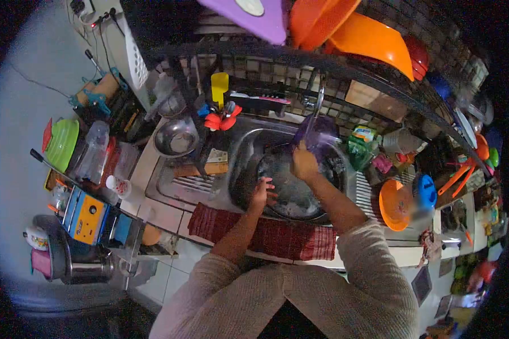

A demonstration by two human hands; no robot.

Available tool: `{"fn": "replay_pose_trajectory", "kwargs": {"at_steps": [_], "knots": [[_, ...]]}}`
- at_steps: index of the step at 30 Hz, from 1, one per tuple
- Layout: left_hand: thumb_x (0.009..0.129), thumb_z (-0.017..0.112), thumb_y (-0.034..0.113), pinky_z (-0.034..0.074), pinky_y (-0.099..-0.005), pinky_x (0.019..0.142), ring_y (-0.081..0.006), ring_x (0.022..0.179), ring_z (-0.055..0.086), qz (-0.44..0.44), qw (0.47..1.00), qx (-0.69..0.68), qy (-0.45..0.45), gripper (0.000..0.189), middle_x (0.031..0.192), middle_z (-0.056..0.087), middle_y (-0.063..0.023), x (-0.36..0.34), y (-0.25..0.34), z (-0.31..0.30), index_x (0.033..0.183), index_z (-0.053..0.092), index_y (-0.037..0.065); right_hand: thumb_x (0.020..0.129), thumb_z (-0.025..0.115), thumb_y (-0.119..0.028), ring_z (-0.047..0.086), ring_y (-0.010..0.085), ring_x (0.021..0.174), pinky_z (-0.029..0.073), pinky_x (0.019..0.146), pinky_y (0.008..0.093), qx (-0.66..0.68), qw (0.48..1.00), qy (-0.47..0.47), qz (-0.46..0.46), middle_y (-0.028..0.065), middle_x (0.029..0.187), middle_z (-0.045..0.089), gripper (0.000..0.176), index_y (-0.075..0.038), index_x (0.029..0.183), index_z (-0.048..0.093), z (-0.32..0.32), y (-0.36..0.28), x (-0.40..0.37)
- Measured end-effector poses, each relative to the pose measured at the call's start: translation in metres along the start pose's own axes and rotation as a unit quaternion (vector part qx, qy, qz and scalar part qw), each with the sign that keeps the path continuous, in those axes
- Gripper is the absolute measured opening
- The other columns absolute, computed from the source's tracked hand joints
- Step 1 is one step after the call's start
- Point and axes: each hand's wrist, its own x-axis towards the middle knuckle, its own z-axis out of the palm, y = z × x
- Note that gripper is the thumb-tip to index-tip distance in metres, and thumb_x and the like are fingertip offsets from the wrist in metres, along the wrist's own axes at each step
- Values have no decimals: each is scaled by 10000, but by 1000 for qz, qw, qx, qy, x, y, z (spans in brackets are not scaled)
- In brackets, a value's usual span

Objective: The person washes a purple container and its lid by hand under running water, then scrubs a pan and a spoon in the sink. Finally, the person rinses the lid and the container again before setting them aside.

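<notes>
My right hand (305, 162) is closed on the near edge of a purple plastic container (318, 131), held under the tap (320, 96) at the back of the sink. The container's exact kind is hard to make out in the dim light. Over the near left rim of a large round basin (288, 210), my left hand (261, 192) hovers with its fingers apart and nothing in them. Cloudy, sudsy water (294, 189) fills this basin, which sits inside the steel sink (240, 164).
A dark red cloth (266, 234) lies along the counter's front edge. Left of the sink stand a steel bowl (176, 138) and a brown board (201, 169). An orange plate (394, 205) and a green pouch (361, 148) are on the right. Above runs a dark rack (249, 52).
</notes>
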Motion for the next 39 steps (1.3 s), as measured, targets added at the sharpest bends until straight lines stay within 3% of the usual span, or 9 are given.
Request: {"fn": "replay_pose_trajectory", "kwargs": {"at_steps": [9, 18, 21, 24, 26, 29, 33, 37, 39], "knots": [[850, 395, 557, 515, -330, 443, -180, 589, 588, -15, 1000, -1, 17, 553, 915, 490, -75, -2, 1, 2, 1137, 459, 89, 677, 536, -63, 600, 352, 734, 487, 612, 453, -80, 992, -9, -93, 218, 958, 536, 238, 26, 898, 521, 9, 3, 3], [866, 448, 476, 503, -321, 419, -158, 561, 589, -12, 999, -34, 12, 428, 936, 500, -62, 23, -28, -10, 1119, 468, 132, 631, 617, -143, 571, 419, 741, 468, 649, 457, -16, 977, -146, -156, 267, 773, 570, 401, 63, 954, 499, -2, 3, 7], [863, 455, 477, 499, -320, 416, -161, 566, 590, 7, 998, -50, -21, 416, 939, 500, -59, 18, -31, -12, 1115, 469, 146, 630, 621, -183, 570, 411, 775, 465, 672, 432, 69, 979, -140, -128, 246, 790, 580, 448, 57, 986, 492, -29, 2, 4], [871, 443, 470, 500, -325, 434, -162, 575, 592, 44, 998, -28, -36, 397, 916, 509, -59, 8, -16, -11, 1105, 479, 151, 645, 619, -150, 587, 304, 764, 458, 690, 373, 191, 967, -105, -128, 150, 783, 610, 382, 26, 970, 522, -37, 14, 11], [878, 439, 452, 503, -338, 449, -174, 573, 594, -12, 999, -29, 6, 379, 885, 520, -57, 4, -8, -5, 1091, 491, 143, 672, 603, -89, 557, 174, 758, 441, 697, 308, 490, 864, -118, 2, 38, 807, 598, 307, -21, 965, 542, -34, 29, 19], [883, 437, 434, 508, -348, 456, -188, 564, 596, -7, 1000, -16, 11, 363, 867, 524, -57, 5, -9, -3, 1086, 491, 138, 699, 632, -96, 521, 130, 692, 425, 605, 287, 559, 823, -67, 77, -7, 757, 568, 148, -69, 830, 568, -14, 61, 38], [878, 451, 428, 507, -356, 434, -202, 567, 600, -4, 1000, -9, 11, 355, 870, 525, -59, 8, -11, -6, 1078, 494, 138, 730, 617, -121, 523, 126, 697, 419, 653, 270, 631, 768, -23, 102, -8, 738, 569, 126, -74, 841, 582, -33, 40, 40], [845, 512, 438, 501, -370, 393, -208, 562, 602, -28, 997, -65, 8, 371, 846, 523, -55, 14, -18, -7, 1065, 501, 140, 715, 622, -175, 540, 204, 760, 426, 702, 315, 522, 851, -28, 55, 65, 785, 587, 205, -61, 882, 588, -17, 45, 41], [832, 536, 439, 499, -373, 381, -210, 555, 601, -30, 997, -64, 15, 380, 836, 521, -52, 22, -25, -12, 1062, 502, 139, 695, 617, -216, 523, 329, 875, 421, 786, 383, 303, 951, -40, -42, 197, 935, 566, 285, -52, 926, 588, -28, 20, 21]]}}
